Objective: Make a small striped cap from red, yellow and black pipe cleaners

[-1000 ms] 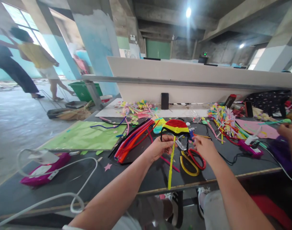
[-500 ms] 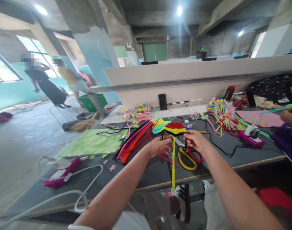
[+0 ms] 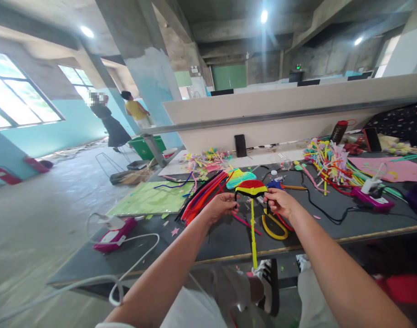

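My left hand [image 3: 220, 206] and my right hand [image 3: 279, 201] each pinch one lower corner of a small pipe-cleaner piece [image 3: 251, 187] with a red top, a yellow band and a black rim, held above the dark table [image 3: 208, 241]. A long yellow pipe cleaner [image 3: 254, 237] hangs straight down from its middle, past the table's front edge. Under my right hand lie scissors with yellow and red handles [image 3: 273, 225]. A bundle of red, orange and pink pipe cleaners [image 3: 203, 196] lies just left of my left hand.
A green sheet [image 3: 150, 198] and a pink glue gun with a white cord [image 3: 112, 230] lie at the left. Another pink glue gun [image 3: 370, 193], loose pipe cleaners [image 3: 326, 161], a pink sheet [image 3: 388, 168] and a phone [image 3: 240, 145] against the white partition lie beyond. Two people stand far left.
The view has swung left. My hands have drawn closer together and both now pinch the piece's lower corners. The two people have walked farther off.
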`<state>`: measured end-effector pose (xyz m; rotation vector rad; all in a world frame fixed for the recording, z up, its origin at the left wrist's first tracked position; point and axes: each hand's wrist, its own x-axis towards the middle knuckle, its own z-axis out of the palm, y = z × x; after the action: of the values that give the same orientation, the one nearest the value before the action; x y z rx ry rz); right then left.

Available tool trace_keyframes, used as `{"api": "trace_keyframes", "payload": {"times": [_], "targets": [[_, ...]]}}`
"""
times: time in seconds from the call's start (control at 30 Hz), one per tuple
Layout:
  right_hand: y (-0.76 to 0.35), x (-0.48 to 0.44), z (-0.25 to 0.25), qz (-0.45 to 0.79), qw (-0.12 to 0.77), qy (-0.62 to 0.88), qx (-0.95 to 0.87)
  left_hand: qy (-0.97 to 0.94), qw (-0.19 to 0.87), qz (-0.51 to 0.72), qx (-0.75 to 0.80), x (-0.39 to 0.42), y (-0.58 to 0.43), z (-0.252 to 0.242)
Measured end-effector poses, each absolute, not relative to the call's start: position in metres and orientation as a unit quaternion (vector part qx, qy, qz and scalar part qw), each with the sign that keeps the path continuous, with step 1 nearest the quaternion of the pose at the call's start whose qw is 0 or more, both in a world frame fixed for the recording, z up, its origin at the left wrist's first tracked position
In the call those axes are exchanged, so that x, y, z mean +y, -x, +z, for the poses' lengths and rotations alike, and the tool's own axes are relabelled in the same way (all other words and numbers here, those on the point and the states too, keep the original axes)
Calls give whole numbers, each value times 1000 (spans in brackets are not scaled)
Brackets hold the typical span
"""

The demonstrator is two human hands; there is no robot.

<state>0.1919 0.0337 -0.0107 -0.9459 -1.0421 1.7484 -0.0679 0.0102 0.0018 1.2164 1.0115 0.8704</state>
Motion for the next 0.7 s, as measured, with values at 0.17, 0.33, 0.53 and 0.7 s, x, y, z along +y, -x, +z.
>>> {"api": "trace_keyframes", "payload": {"times": [0.17,0.33,0.53,0.7], "targets": [[-189,32,-12,683,393,413,-456,-527,606,343,487,5,68,0],[-185,30,-14,618,373,478,-501,-538,574,289,545,4,69,-3],[-185,31,-16,498,357,579,-539,-583,490,256,595,8,87,7],[-188,32,-15,456,332,601,-566,-635,280,275,665,10,134,44]]}}
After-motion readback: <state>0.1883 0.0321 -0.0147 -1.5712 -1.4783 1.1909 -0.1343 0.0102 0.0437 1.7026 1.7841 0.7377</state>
